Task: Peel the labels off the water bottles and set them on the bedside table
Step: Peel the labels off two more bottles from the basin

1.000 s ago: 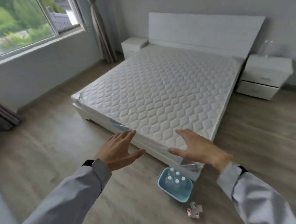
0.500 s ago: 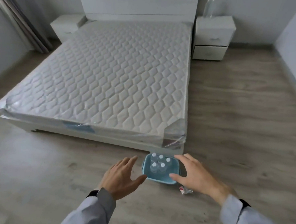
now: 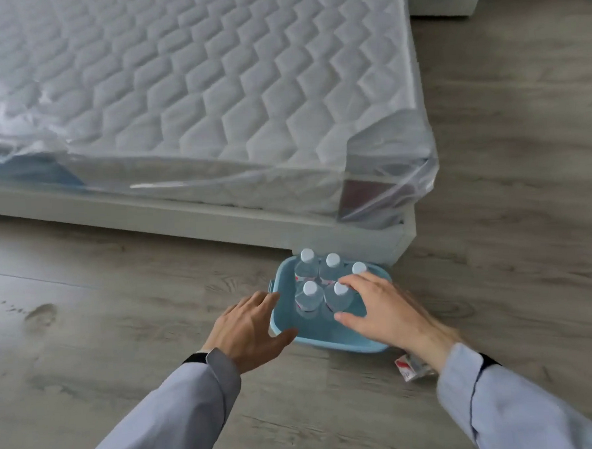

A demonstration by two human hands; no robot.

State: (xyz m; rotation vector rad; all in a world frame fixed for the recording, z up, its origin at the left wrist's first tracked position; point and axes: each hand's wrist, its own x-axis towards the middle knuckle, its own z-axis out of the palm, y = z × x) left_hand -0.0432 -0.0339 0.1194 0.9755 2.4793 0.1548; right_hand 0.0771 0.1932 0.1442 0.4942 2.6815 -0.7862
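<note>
A light blue basin [image 3: 342, 343] sits on the wooden floor at the bed's foot corner. Several clear water bottles [image 3: 308, 294] with white caps and red-and-white labels stand upright inside it. My left hand [image 3: 248, 329] hovers at the basin's left rim, fingers spread, holding nothing. Over the basin's right side, my right hand [image 3: 385, 312] is spread wide, its fingertips close to the front right bottle's cap [image 3: 341, 288]; I cannot tell whether they touch. Only the bedside table's lower edge [image 3: 444, 8] shows, at the top right.
The bed, with its plastic-wrapped quilted mattress [image 3: 211, 77] on a white frame [image 3: 184, 220], fills the upper left. A crumpled red-and-white label [image 3: 410, 369] lies on the floor under my right wrist. Wooden floor [image 3: 509, 196] runs along the bed's right side toward the bedside table.
The view has dropped and closed in on the basin. Both hands have come down from over the mattress's corner to the basin's rim and the bottles.
</note>
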